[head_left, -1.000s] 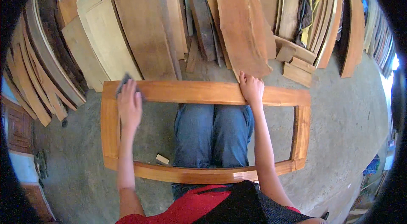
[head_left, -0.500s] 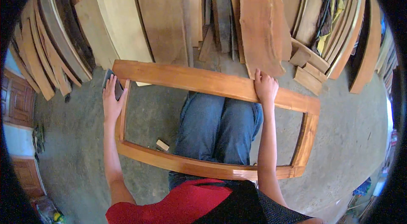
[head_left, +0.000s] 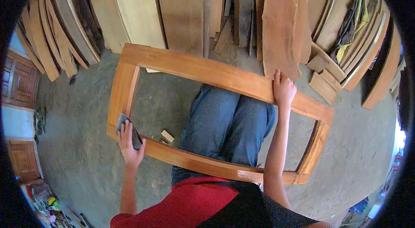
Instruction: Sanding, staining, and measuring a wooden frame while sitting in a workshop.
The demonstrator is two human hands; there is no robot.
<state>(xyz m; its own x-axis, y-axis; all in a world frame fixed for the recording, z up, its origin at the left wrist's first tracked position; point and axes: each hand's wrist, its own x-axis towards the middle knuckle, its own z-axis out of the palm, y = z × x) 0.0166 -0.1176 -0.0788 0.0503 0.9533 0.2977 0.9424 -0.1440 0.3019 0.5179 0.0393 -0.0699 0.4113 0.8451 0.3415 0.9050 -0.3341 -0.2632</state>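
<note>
A rectangular wooden frame with an open middle lies across my lap, tilted so its left end sits farther from me along the far rail. At its near left corner my left hand presses a dark grey piece of sandpaper flat against the wood, fingers over it and the thumb along its side. Whether a block is inside the sandpaper is hidden. My right hand is closed around the far rail, right of its middle. My knees in blue jeans show through the frame's opening.
Many boards lean upright along the far side. Short wood offcuts lie at the far right, and a small pale wood block rests on the concrete floor. Panelled wooden doors stand at the left.
My left hand has slid the sandpaper toward me along the left end, from the far corner to the near one. The frame's left end has tipped into fuller view; my right hand keeps its grip.
</note>
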